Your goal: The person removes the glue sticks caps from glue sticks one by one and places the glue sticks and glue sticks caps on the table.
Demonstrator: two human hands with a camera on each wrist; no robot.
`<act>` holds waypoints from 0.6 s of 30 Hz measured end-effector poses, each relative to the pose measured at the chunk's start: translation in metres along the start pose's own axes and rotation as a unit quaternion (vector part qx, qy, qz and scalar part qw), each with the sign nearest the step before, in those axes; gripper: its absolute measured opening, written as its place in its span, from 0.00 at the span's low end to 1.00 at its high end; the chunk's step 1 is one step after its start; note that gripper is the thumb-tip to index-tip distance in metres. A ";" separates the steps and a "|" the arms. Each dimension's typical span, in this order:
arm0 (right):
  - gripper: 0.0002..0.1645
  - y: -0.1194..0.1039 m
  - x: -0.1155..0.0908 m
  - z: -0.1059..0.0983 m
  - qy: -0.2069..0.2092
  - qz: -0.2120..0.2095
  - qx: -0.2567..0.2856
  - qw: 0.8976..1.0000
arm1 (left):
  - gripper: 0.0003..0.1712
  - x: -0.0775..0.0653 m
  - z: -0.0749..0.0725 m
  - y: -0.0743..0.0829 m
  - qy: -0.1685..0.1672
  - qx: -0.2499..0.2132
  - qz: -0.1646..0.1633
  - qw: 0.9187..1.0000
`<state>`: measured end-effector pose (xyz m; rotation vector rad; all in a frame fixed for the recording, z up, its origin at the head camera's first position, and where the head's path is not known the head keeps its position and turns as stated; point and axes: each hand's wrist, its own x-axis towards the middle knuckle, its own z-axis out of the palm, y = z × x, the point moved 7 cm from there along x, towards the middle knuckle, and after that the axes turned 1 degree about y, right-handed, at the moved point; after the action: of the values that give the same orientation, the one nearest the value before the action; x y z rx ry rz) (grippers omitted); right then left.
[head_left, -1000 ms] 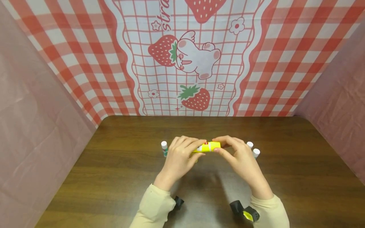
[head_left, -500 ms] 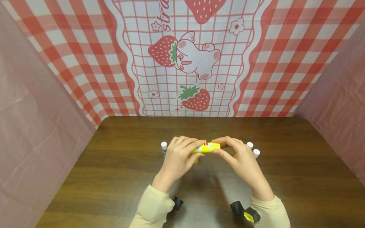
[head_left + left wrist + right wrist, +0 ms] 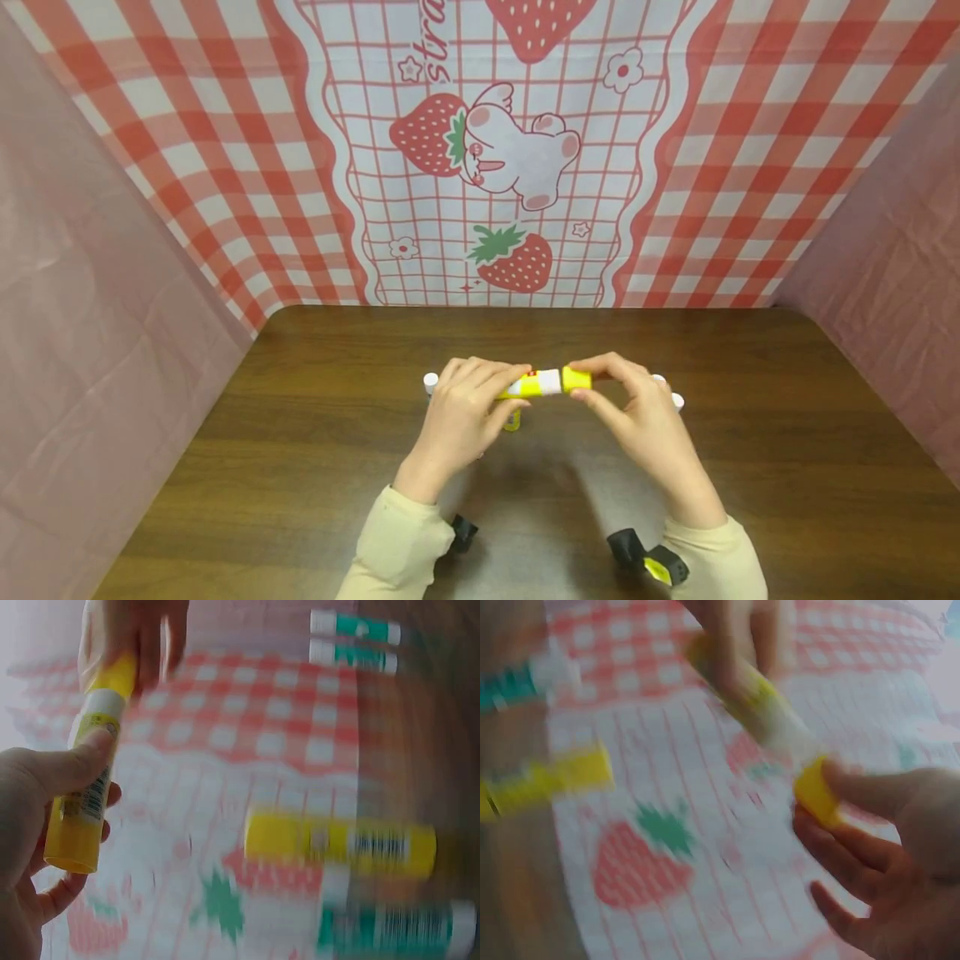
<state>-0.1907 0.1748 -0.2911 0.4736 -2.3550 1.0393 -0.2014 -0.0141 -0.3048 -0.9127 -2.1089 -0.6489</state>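
Above the table, my left hand [image 3: 459, 412] grips the body of a yellow glue stick [image 3: 530, 384] lying roughly level, thumb along its side. My right hand [image 3: 647, 417] pinches its yellow cap [image 3: 577, 379] between thumb and fingers. A white collar shows between body and cap, and a narrow gap separates the cap from it in the head view. From the left wrist, the glue stick [image 3: 81, 802] appears tilted, with its barcode label partly under the thumb. The right wrist view is blurred, with the cap [image 3: 817, 792] at the fingertips.
Another yellow glue stick [image 3: 341, 844] stands on the table, mostly behind my left hand in the head view. Near it is a green glue stick [image 3: 386, 930] with a white cap [image 3: 431, 383]. Two more green glue sticks [image 3: 367, 630] stand beyond my right hand.
The cap has come away from the glue stick's body, baring the white collar. My right hand has shifted slightly right with the cap, my left hand slightly left.
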 end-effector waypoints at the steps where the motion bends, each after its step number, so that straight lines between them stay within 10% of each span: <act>1: 0.18 0.003 0.000 -0.008 0.019 0.006 0.004 1.000 | 0.22 -0.002 -0.002 -0.006 0.003 0.000 -0.015 1.000; 7: 0.20 0.013 -0.002 -0.033 0.057 0.037 0.033 0.997 | 0.21 -0.011 -0.019 -0.040 0.036 -0.018 -0.097 0.995; 18: 0.21 0.008 0.000 -0.022 0.063 -0.004 0.010 0.998 | 0.19 -0.009 -0.012 -0.035 0.026 -0.026 -0.104 0.994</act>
<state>-0.1878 0.1963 -0.2828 0.4118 -2.2317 1.0581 -0.2190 -0.0475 -0.3102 -0.7020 -2.1669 -0.8282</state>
